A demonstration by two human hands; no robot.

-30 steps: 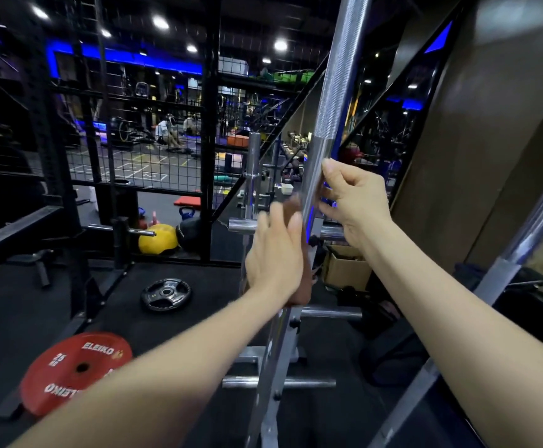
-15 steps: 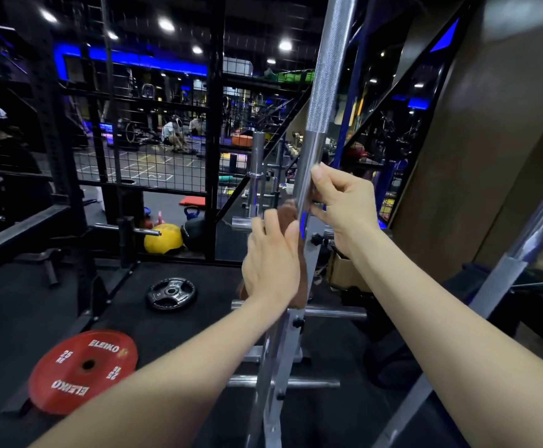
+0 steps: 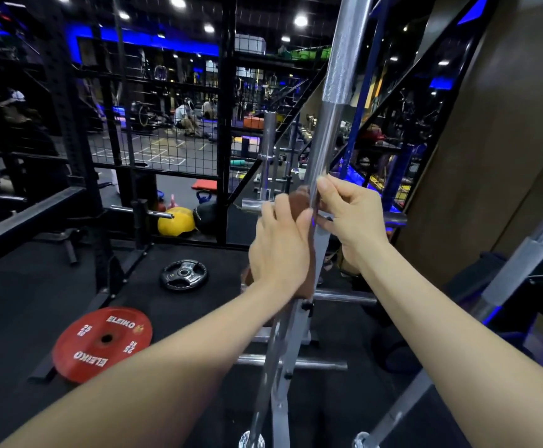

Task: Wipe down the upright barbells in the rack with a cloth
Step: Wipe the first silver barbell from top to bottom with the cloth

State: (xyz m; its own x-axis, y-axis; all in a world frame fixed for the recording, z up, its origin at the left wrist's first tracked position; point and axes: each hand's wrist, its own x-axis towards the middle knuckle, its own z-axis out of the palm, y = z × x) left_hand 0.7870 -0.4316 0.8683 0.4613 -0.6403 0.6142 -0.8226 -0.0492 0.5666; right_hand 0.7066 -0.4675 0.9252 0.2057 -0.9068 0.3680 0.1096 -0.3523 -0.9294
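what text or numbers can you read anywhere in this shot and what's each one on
"ELEIKO": on the red plate, printed twice, once upside down.
"25": on the same red plate, twice; the small letters under it are too blurred to be sure of.
"5": on the black plate, faint.
Lettering on the black ball: too small to read.

— What is the barbell (image 3: 320, 163) made of?
— Bright glossy metal, smooth low down, rough with knurling higher up.
— And the cloth (image 3: 297, 202)?
— Soft, matt, brown fabric.
— The floor pieces?
— A matt red plate (image 3: 102, 342), rubbery-looking, and a black plate (image 3: 183, 274) with a dull sheen.
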